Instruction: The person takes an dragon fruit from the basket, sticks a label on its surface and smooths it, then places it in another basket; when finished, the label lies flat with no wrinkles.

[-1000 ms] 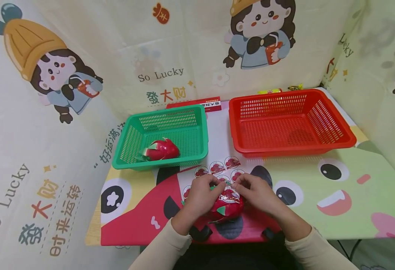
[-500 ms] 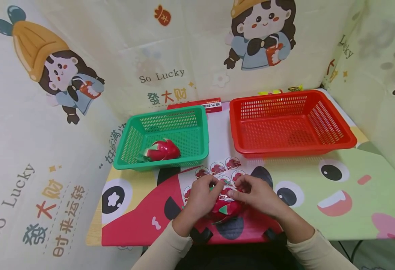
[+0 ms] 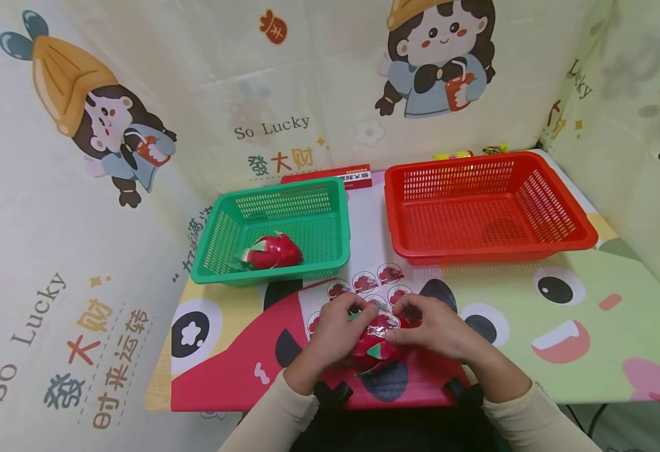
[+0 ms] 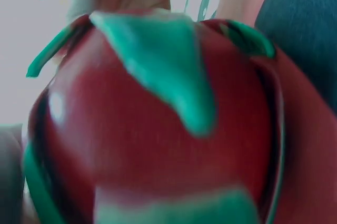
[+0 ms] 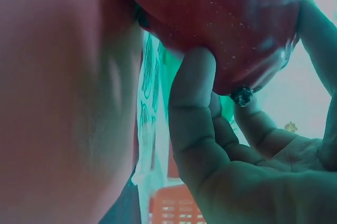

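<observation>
At worktop's [image 3: 595, 376] front edge | left hand [image 3: 335, 328], right hand [image 3: 430, 323] curled, holding red-and-green dragon fruit [image 3: 366, 351] | left edge: green plastic basket [image 3: 315, 229], second fruit [image 3: 276, 252] inside

Head view, I see from afar: cream left sleeve [image 3: 276, 415], bottom left of centre | matching right sleeve [image 3: 539, 419], bottom right | both long, lightly creased | left hand [image 3: 337, 328], right hand [image 3: 436, 326] bare | dark clothing [image 3: 398, 433], bottom centre
</observation>
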The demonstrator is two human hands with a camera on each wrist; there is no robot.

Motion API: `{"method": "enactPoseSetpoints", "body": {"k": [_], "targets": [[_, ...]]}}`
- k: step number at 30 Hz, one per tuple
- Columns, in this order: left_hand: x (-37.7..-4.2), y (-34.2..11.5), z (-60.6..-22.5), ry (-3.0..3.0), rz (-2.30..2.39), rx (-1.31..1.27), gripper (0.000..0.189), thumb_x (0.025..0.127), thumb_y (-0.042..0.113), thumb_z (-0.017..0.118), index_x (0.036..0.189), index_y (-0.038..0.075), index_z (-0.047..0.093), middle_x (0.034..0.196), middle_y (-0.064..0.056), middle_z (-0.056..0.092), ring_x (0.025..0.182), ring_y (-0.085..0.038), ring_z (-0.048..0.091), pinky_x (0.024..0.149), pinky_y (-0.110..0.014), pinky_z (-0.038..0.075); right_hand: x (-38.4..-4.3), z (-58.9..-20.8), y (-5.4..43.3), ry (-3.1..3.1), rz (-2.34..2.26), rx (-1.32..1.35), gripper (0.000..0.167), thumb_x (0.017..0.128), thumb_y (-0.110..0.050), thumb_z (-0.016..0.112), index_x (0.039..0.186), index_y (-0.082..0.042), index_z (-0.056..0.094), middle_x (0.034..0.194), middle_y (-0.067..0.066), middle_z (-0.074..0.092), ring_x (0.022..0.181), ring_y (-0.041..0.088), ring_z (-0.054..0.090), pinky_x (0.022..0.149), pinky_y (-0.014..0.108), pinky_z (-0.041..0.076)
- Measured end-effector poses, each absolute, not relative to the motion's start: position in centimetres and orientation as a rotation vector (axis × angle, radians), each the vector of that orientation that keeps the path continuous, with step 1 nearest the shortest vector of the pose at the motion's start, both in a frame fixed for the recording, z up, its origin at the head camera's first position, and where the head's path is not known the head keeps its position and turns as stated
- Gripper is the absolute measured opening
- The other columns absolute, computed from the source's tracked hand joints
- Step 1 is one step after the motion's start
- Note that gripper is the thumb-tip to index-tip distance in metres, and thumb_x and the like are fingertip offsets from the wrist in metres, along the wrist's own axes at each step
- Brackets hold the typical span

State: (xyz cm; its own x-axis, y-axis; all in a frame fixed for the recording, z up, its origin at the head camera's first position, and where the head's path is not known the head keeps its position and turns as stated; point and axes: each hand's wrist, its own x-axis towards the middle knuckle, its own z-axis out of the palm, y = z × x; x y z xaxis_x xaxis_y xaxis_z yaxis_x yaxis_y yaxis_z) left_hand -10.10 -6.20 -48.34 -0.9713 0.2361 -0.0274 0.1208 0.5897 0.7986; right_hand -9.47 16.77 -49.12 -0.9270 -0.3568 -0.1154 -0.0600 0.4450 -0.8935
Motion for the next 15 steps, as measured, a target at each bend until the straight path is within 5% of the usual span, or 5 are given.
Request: {"method": "enactPoseSetpoints", "body": {"k": [6, 15], "targets": [[-10.21, -6.85, -48.55, 2.597, 1.350, 0.359, 0.043, 0.081, 0.045, 0.086, 0.112, 0.022, 0.068, 0.111, 0.005, 0.066, 0.105, -0.018, 0.062, 0.076, -0.029, 0.060, -9.68, -49.44, 17.35, 2.358, -1.557, -0.436, 0.037, 0.088, -0.034, 0.083, 0.110, -0.011, 0.066, 0.093, 0.005, 0.066, 0.086, 0.023, 0.061, 0.068, 0.029, 0.054], [-10.33, -6.42, -48.71, 2.669, 1.393, 0.285, 0.021, 0.093, 0.038, 0.073, 0.101, 0.019, 0.074, 0.101, 0.004, 0.071, 0.093, -0.012, 0.065, 0.077, -0.030, 0.057, -9.75, -49.90, 17.27, 2.301, -1.617, -0.416, 0.032, 0.092, -0.030, 0.079, 0.111, -0.008, 0.065, 0.096, 0.008, 0.069, 0.080, 0.024, 0.066, 0.067, 0.034, 0.059]]}}
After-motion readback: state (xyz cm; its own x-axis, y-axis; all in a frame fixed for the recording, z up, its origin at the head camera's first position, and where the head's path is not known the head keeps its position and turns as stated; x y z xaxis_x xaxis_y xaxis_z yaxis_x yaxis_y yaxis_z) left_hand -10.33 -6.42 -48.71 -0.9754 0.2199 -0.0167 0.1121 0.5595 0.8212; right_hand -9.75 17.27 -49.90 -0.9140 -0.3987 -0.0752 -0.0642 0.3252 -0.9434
